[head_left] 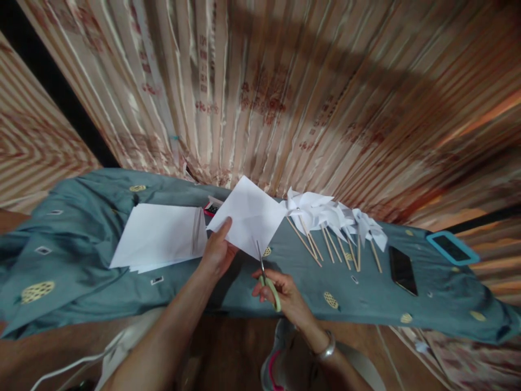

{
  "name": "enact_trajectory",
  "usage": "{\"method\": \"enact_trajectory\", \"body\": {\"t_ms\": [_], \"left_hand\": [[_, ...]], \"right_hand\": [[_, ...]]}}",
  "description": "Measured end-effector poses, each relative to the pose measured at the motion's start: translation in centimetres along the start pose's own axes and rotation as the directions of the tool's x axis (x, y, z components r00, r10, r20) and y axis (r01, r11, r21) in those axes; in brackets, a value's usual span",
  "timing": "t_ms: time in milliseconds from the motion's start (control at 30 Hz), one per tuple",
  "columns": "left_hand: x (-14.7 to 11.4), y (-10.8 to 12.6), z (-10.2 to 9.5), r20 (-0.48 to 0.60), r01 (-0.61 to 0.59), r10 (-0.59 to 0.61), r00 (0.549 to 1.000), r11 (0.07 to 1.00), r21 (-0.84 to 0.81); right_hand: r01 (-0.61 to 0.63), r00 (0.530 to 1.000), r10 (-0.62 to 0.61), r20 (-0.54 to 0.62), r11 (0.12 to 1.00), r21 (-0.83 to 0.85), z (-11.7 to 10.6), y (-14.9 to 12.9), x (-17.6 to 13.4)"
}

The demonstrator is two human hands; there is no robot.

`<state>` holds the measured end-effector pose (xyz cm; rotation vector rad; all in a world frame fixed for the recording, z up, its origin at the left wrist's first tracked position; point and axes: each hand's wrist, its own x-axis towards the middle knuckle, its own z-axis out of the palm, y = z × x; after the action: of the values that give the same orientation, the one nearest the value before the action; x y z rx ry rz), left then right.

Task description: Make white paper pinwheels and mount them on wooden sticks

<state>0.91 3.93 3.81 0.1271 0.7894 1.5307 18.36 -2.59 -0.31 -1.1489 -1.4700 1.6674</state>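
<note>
A square sheet of white paper [252,212] is pinched along its lower left edge by my left hand [220,251], thumb on top. My right hand [280,293] has its fingers in the handles of green-handled scissors [269,285]. The scissor blades are parted a little and lie at the paper's lower corner. Whether they are cutting into it I cannot tell. Left of my hands lies a stack of white paper [158,236]. To the right, several white paper pinwheels [311,209] on wooden sticks lie in a row.
A green-grey cloth with yellow pineapple prints [81,217] covers the table. A small red box [212,207] sits behind the stack. At the right lie a black phone [402,270] and a blue-framed tablet [453,248]. Striped, printed sheeting [260,98] hangs behind the table.
</note>
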Motion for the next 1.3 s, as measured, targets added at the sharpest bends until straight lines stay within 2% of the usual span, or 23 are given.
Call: {"method": "enact_trajectory", "body": {"t_ms": [233,767,1300], "left_hand": [[-0.08,0.15,-0.05,0.019,-0.010,0.010,1.000,1.000,-0.012],[-0.19,0.35,0.27,-0.007,0.012,-0.013,1.000,1.000,-0.007],[0.11,0.25,0.03,0.007,0.001,0.000,1.000,1.000,-0.013]], "right_hand": [[0.004,1.000,-0.004,-0.012,1.000,0.020,0.21,-0.23,-0.03],[-0.079,0.996,0.082,-0.039,0.993,0.083,0.35,-0.42,-0.16],[-0.108,0.991,0.119,-0.063,0.982,0.158,0.73,-0.31,0.06]]}}
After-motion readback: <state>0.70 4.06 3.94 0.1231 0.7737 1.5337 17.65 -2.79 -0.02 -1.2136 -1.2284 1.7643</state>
